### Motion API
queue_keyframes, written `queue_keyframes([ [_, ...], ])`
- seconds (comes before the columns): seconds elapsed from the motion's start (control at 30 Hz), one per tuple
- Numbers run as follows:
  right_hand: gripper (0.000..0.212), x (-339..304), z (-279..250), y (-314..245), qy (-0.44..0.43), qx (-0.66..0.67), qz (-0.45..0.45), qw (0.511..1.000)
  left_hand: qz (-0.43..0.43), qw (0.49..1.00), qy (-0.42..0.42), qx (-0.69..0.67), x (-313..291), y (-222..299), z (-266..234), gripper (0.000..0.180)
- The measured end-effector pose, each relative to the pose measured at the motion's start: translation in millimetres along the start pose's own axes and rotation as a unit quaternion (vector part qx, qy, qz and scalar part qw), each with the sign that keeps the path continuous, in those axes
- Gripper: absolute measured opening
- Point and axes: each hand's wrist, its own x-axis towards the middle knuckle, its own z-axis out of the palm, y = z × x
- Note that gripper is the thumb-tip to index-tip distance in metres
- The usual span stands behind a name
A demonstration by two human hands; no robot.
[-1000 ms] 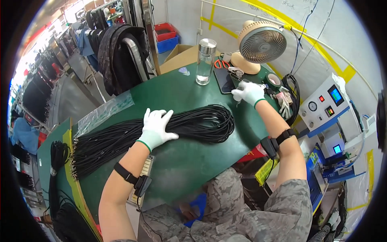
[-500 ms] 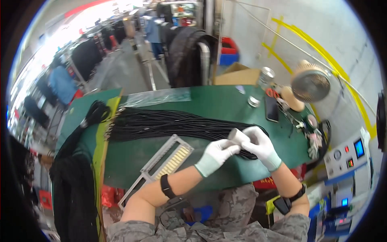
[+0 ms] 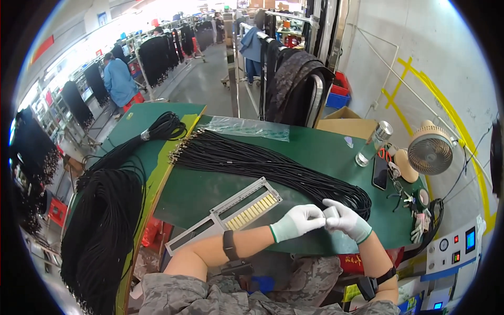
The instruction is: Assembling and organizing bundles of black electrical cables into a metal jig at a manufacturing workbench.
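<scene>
Both my hands wear white gloves and meet over the near edge of the green table [image 3: 310,152]. My left hand [image 3: 296,222] and my right hand [image 3: 347,219] pinch one small whitish piece [image 3: 331,212] between their fingertips; I cannot tell what it is. Just behind my hands lies the looped end of a long bundle of black cables [image 3: 262,165], which runs across the table to the far left. A grey metal jig with a row of yellow slots [image 3: 231,212] lies to the left of my left hand.
A clear bottle [image 3: 371,143], a phone [image 3: 380,171], scissors and a small fan [image 3: 430,152] stand at the table's right end. More black cable bundles [image 3: 105,220] lie on the left. A control box [image 3: 454,247] sits at the lower right. A person in blue [image 3: 119,80] works far back.
My hands were apart, the left on the cable bundle and the right at the table's right end; they came together at the near edge on a small piece. My view swung left.
</scene>
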Motion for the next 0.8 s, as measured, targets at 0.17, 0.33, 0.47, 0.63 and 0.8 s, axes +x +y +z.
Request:
queue_keyframes([
  [0.17,0.066,-11,-26,-13,0.103,0.168,0.033,0.980,-0.068,0.997,0.033,-0.027,-5,-6,-1,0.018],
  [0.33,0.066,10,-21,-18,0.108,-0.173,-0.007,0.979,-0.128,0.990,0.064,0.010,-1,-9,-8,0.021],
  [0.47,0.046,29,-38,-34,0.207,-0.451,-0.062,0.866,-0.168,0.973,0.100,-0.122,10,-32,-10,0.019],
  [0.63,0.034,93,-73,-39,0.190,-0.313,-0.031,0.930,-0.159,0.911,0.161,-0.346,44,-75,-4,0.012],
  [0.8,0.050,137,-91,-21,0.186,-0.531,-0.026,0.826,-0.214,0.848,0.204,-0.440,68,-74,12,0.017],
])
